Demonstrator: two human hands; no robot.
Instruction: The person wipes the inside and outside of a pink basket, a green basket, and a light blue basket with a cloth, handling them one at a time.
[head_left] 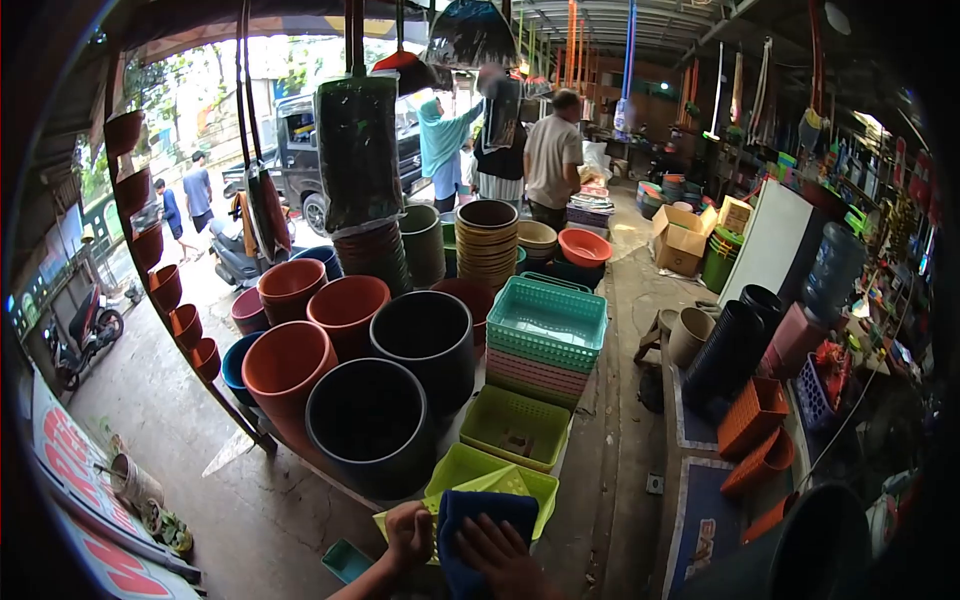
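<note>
In the bottom centre my left hand [408,535] is closed in a fist around the edge of a yellow-green perforated plastic basket [388,526]. Beside it, my right hand [492,553] lies with fingers spread flat on a folded dark blue cloth [480,508]. That cloth covers part of the basket. Just beyond are another yellow-green basket [545,490] and an olive-green basket [513,428]. Behind these rises a stack of pink and teal baskets [547,325]. My right thumb and the cloth's underside are hidden.
Large black pots [367,470] and terracotta-coloured pots [290,395] crowd the left. On the right are dark stacked pots [722,355], orange planters [752,415] and a low bench [700,520]. A small green tray [346,561] lies below. Several people stand farther off, near a dark vehicle [300,150].
</note>
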